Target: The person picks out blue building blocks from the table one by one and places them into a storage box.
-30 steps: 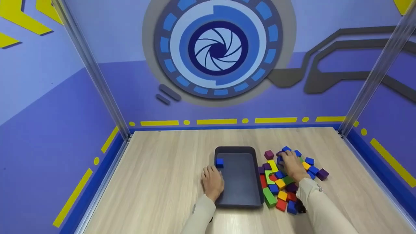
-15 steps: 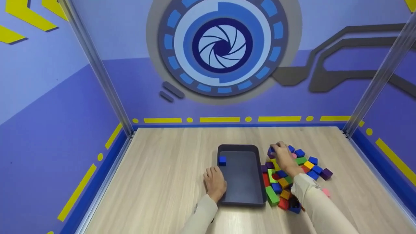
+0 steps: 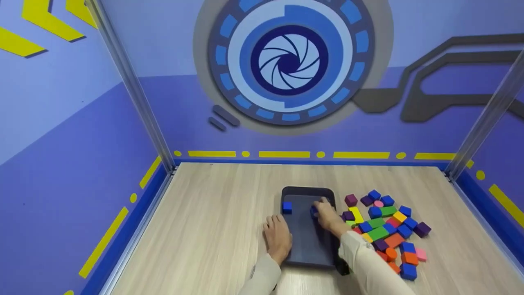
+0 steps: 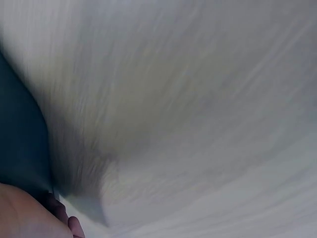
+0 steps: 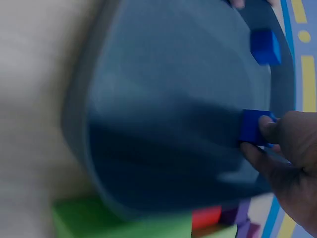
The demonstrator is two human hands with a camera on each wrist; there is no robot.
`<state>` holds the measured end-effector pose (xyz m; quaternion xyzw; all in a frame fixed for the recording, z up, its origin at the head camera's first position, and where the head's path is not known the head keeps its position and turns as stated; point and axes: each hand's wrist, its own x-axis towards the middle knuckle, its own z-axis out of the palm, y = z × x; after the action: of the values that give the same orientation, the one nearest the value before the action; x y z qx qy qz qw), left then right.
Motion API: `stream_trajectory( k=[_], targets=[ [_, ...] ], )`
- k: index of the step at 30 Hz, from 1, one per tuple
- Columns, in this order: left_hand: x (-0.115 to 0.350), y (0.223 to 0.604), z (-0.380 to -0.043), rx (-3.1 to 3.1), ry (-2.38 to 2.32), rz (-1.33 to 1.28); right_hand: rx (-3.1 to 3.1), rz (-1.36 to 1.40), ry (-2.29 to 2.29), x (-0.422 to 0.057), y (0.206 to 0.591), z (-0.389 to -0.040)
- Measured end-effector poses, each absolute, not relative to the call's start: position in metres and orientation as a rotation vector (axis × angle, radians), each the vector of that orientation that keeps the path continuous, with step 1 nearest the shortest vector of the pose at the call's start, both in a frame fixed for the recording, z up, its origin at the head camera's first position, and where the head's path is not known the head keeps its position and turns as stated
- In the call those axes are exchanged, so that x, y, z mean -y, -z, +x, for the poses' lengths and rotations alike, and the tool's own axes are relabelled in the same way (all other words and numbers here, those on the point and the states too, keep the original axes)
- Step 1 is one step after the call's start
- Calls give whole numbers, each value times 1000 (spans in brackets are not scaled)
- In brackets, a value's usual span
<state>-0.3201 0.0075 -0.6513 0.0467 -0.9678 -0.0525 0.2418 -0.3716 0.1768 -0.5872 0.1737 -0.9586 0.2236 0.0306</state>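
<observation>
A dark grey rectangular tray [image 3: 308, 191] lies on the table. Inside it, a blue cube block [image 3: 287, 207] sits by the far left corner. My right hand [image 3: 328, 216] reaches over the tray's right side, and its thumb and fingers pinch a second blue block [image 5: 250, 127] low over the tray floor. Whether that block touches the floor, I cannot tell. My left hand [image 3: 278, 237] holds the tray's left rim, with fingers along the outside. Only part of this hand [image 4: 34, 215] shows beside the dark tray wall in the left wrist view.
Right of the tray spreads a loose group of coloured wooden blocks, among them a green block [image 3: 378, 233], a yellow block [image 3: 355, 214] and a purple cube [image 3: 422, 229]. Printed blue panels [image 3: 229, 135] enclose the table [image 3: 221, 229] at the back and sides.
My right hand has moved left from the block group to over the tray, carrying a blue block. My left hand stays at the tray's left side. The head view has shifted slightly.
</observation>
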Motion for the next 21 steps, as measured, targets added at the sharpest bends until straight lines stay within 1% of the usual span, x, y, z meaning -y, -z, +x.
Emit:
stream_trajectory(
  k=[4, 9, 12, 16, 21],
  targets=[
    [-7, 655, -316, 2650, 89, 145, 2947, 515, -711, -159, 597, -372],
    [-9, 653, -317, 2677, 95, 149, 2914, 522, -735, -142, 599, -374],
    [-10, 650, -319, 2689, 76, 149, 2864, 570, -737, -135, 600, -375],
    [-14, 649, -318, 2699, 64, 122, 2829, 569, -701, -132, 603, -372],
    [-5, 650, -317, 2714, 65, 140, 2830, 554, -692, -120, 608, -372]
  ],
)
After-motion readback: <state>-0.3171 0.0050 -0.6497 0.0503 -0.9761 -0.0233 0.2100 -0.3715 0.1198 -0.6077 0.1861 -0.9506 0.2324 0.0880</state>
